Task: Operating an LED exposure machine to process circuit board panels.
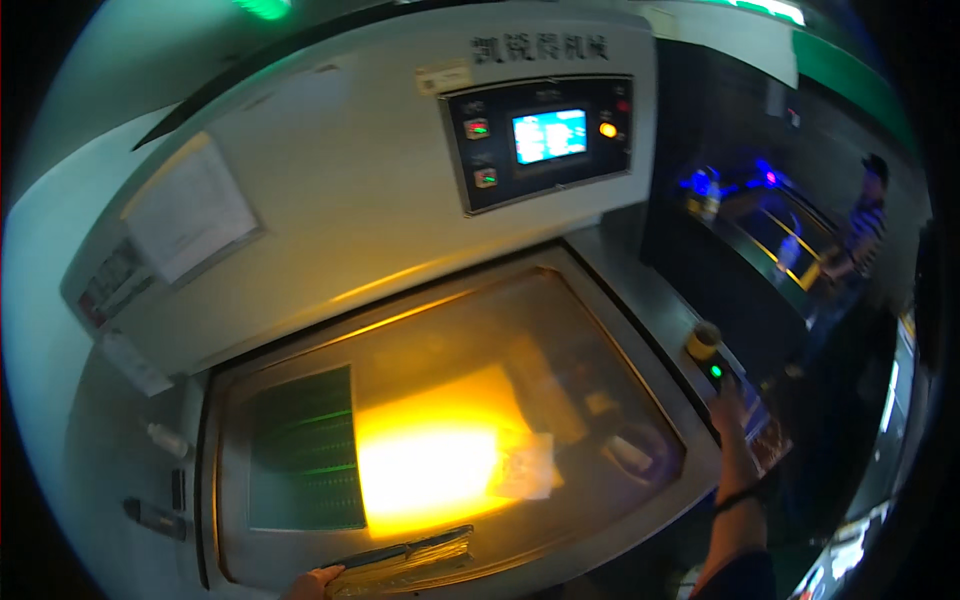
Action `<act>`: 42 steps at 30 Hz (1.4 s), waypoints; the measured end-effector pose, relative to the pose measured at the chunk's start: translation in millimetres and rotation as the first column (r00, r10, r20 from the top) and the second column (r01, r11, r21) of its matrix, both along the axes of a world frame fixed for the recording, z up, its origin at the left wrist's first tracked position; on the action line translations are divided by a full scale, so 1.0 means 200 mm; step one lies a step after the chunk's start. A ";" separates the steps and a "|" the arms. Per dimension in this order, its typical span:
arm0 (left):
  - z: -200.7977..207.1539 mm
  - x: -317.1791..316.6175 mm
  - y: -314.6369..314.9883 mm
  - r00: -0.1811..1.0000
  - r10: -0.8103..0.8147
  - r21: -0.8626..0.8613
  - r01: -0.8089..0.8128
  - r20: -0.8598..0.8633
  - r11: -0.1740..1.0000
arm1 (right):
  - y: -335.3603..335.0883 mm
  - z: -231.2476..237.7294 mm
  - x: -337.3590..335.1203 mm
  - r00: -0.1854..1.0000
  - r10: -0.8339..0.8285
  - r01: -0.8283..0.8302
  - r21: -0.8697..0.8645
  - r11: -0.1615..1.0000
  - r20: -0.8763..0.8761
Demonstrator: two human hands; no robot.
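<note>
My left hand (314,581) is at the lower edge, its fingers closed on the end of a long dark bar with a crinkled, shiny yellowish strip (425,560) beneath it. This bar lies along the front of a framed, transparent sheet (590,340) on the machine bed. My right hand (730,408) reaches to the control ledge on the right, beside a green-lit button (716,371); blur hides its fingers. Under the sheet sit a dark green rectangular panel (305,450) with fine rows and, to its right, a bright yellow glowing area (430,470).
A machine hood (330,230) with a lit screen (550,136) rises behind the bed. A yellow-and-dark round object (703,341) stands on the right ledge. A white bottle (167,440) and a utility knife (153,518) lie left. Another person (862,230) stands at a far-right table.
</note>
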State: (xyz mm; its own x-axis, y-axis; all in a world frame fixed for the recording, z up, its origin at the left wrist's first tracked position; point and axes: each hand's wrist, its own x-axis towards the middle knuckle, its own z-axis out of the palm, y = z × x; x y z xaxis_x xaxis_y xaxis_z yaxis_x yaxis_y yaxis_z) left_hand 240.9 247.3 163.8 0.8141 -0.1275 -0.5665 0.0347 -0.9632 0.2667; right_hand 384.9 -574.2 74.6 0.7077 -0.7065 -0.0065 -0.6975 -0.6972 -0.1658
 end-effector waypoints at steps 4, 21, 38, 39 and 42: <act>-0.16 0.09 0.13 0.974 0.025 0.006 -0.024 -0.223 1.000 | -0.11 -0.02 -0.09 0.998 0.028 -0.021 -0.127 0.992 0.052; -0.22 -0.18 0.42 0.983 -0.181 0.211 0.169 0.037 0.963 | 2.48 0.13 -0.37 -0.213 0.966 -0.845 0.468 -0.259 0.149; -0.68 1.98 1.51 0.885 -0.155 0.172 0.087 0.439 0.981 | 3.90 -0.29 1.34 0.358 0.923 -0.905 -0.192 0.380 0.140; -0.70 2.11 1.44 0.885 -0.158 0.157 0.097 0.439 0.983 | 3.83 -0.35 1.49 0.349 0.927 -0.899 -0.231 0.372 0.137; -0.72 2.42 1.21 0.823 -0.095 0.117 0.035 0.560 0.992 | 3.60 -0.38 1.89 0.304 0.953 -0.925 -0.235 0.297 0.007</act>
State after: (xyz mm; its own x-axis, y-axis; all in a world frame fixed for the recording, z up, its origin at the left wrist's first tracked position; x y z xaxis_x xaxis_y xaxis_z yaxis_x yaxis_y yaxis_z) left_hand 725.2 489.0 19.2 0.9867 -0.1606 -0.0238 -0.1565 -0.9797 0.1252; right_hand 763.6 146.4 -0.7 0.8707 0.4635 0.1645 0.4703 -0.8825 -0.0023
